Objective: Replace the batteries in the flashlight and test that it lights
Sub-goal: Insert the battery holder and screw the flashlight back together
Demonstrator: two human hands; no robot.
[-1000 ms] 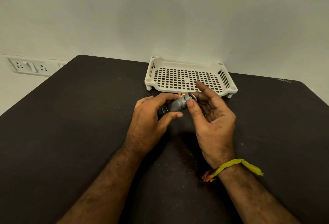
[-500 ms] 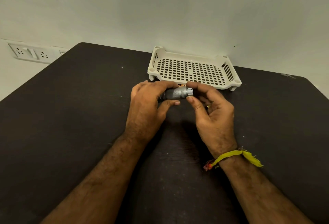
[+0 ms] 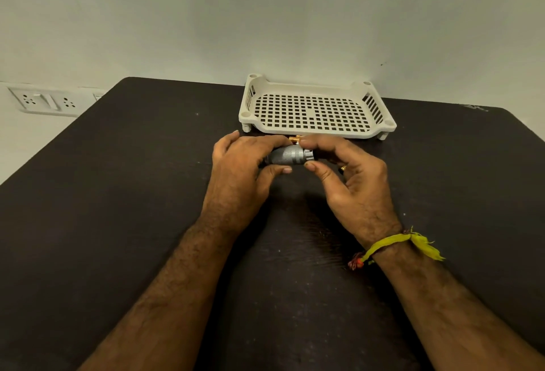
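Silver flashlight [image 3: 290, 157] in both hands' grip, near tray [image 3: 317, 132] edge.

Both forearms reached forward over the table [image 3: 118, 193]. The left hand [image 3: 239, 170] curled around the flashlight [image 3: 287, 156], thumb beneath; the right hand [image 3: 351, 176] pinched its right end between thumb and forefinger, other fingers bent.

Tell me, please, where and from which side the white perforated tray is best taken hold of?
Probably by its two short side walls, one hand from the left and one from the right. The tray stands flat on its feet on the table, its slotted ends are the raised parts, and the low front lip gives little to grip.
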